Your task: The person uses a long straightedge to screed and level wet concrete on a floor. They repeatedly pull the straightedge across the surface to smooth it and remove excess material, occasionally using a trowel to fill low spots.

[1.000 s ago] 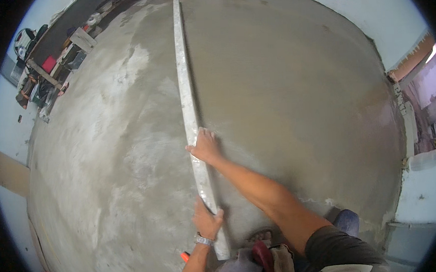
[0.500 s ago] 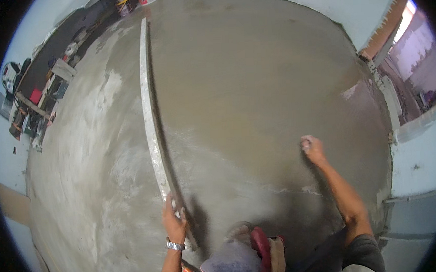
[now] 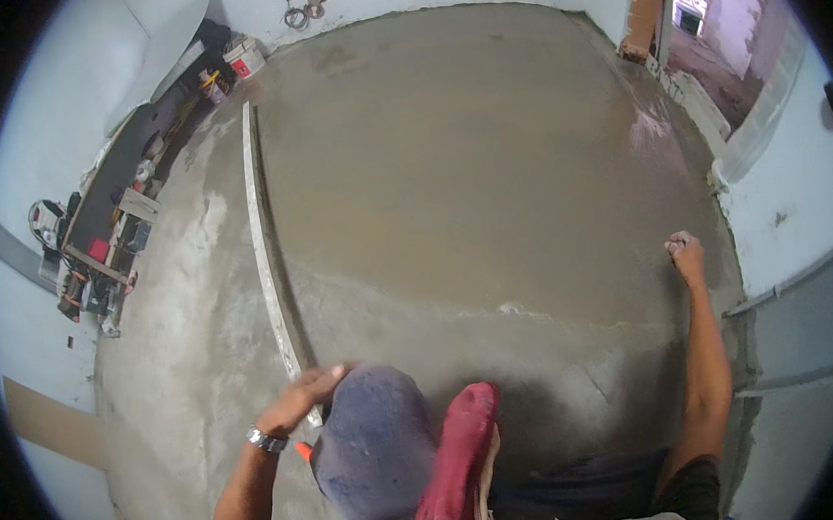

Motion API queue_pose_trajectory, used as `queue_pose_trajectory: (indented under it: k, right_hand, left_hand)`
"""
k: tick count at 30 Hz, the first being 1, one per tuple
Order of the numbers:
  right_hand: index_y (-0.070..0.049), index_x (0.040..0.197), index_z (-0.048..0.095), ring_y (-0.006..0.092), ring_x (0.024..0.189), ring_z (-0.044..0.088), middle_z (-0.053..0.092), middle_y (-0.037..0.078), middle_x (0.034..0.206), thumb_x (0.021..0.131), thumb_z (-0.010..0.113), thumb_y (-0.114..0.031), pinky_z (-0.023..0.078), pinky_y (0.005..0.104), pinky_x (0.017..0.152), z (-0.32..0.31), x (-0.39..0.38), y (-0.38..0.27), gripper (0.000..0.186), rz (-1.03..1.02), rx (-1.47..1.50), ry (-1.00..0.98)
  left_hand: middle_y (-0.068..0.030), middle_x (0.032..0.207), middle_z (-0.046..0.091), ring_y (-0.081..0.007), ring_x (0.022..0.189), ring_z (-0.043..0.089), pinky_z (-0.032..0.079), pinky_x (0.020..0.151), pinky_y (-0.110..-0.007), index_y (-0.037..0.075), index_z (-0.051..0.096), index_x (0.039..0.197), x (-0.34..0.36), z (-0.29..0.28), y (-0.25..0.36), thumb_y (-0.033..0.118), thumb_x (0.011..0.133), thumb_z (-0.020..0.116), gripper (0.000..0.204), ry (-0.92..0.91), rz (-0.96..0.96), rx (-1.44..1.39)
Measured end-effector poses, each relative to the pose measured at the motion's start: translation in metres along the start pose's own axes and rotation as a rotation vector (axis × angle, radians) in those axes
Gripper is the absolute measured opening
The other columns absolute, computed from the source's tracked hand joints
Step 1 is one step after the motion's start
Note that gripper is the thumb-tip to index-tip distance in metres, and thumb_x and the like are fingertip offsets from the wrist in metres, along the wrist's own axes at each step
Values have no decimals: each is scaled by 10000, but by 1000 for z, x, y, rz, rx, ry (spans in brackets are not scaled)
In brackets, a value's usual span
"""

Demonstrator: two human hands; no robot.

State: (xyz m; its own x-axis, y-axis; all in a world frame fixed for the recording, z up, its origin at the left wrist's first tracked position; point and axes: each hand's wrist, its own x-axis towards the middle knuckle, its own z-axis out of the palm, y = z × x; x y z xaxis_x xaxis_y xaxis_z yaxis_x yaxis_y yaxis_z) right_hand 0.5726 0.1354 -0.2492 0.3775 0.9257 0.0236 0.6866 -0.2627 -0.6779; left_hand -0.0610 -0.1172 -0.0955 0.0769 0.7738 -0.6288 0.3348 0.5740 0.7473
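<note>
A long grey straightedge point(image 3: 263, 240) lies on the wet cement floor point(image 3: 468, 163), running from the near left toward the far wall. My left hand point(image 3: 301, 398), with a watch on the wrist, grips its near end. My right hand point(image 3: 684, 251) is stretched far out to the right, fingers curled shut, resting near the floor's edge by the right wall. My knees, one in dark blue cloth point(image 3: 374, 446) and one in red point(image 3: 459, 446), hide the floor right below me.
Tools and clutter point(image 3: 105, 248) lie along the left wall, with a white bucket point(image 3: 244, 57) at the far left corner. A doorway point(image 3: 705, 9) opens at the far right. A ridge of cement point(image 3: 532, 315) crosses the floor in front of me.
My right hand let go of the straightedge and swung far to the right. The straightedge has shifted left in view, held by my left hand alone.
</note>
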Motion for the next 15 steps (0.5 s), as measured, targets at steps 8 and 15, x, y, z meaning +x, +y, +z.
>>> queue_pose_trajectory:
  k: [8,15]
  right_hand:
    - [-45,1023,655,231,853,634,665,115,902,846,635,-215,477,371,764,52,-43,148,247,101,-245,40]
    - [-14,1154,617,296,1057,598,629,172,1137,844,644,-284,469,410,886,68,-28,110,412,93,28,-107]
  left_hand:
    - [-218,1147,614,-299,1080,596,442,957,-424,-10,589,1197,-111,122,116,443,917,511,538,-543,1385,252]
    - [-223,1145,610,-303,1077,597,441,958,-425,-14,588,1194,-126,185,169,414,910,513,519,-539,1498,726]
